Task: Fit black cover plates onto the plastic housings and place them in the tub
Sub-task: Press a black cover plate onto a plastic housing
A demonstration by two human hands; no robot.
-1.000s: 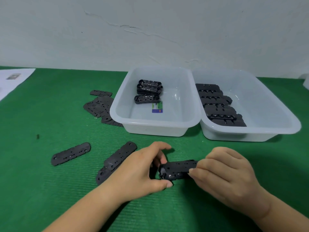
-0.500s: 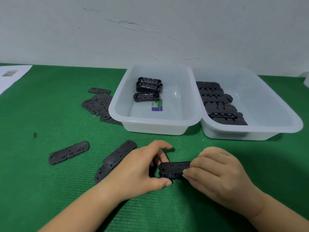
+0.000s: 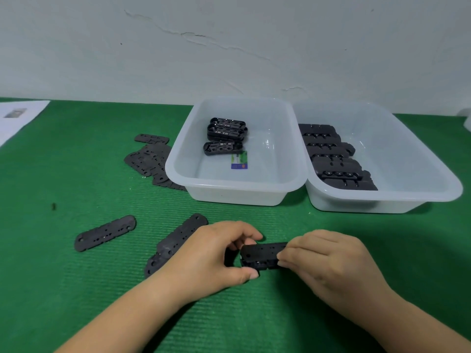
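Observation:
A black housing with a cover plate on top point(image 3: 262, 254) is held just above the green mat between both hands. My left hand point(image 3: 216, 258) pinches its left end with thumb and fingers. My right hand point(image 3: 328, 261) grips its right end, fingertips on the plate's top. The left white tub point(image 3: 229, 191) holds three black pieces point(image 3: 225, 136) at its far left. The right white tub point(image 3: 382, 202) holds a row of several black housings point(image 3: 331, 156). Loose cover plates lie on the mat: one point(image 3: 104, 233) at left, two overlapping point(image 3: 175, 243) partly under my left wrist.
A heap of several more cover plates point(image 3: 150, 159) lies left of the left tub. A small colourful label point(image 3: 239, 160) sits on that tub's floor. A white paper sheet point(image 3: 17, 118) is at the far left edge. The wall runs behind the tubs.
The part tilted flatter in my hands and my right fingers slid further over its top. The camera view shifted slightly; both hands stayed in the same place.

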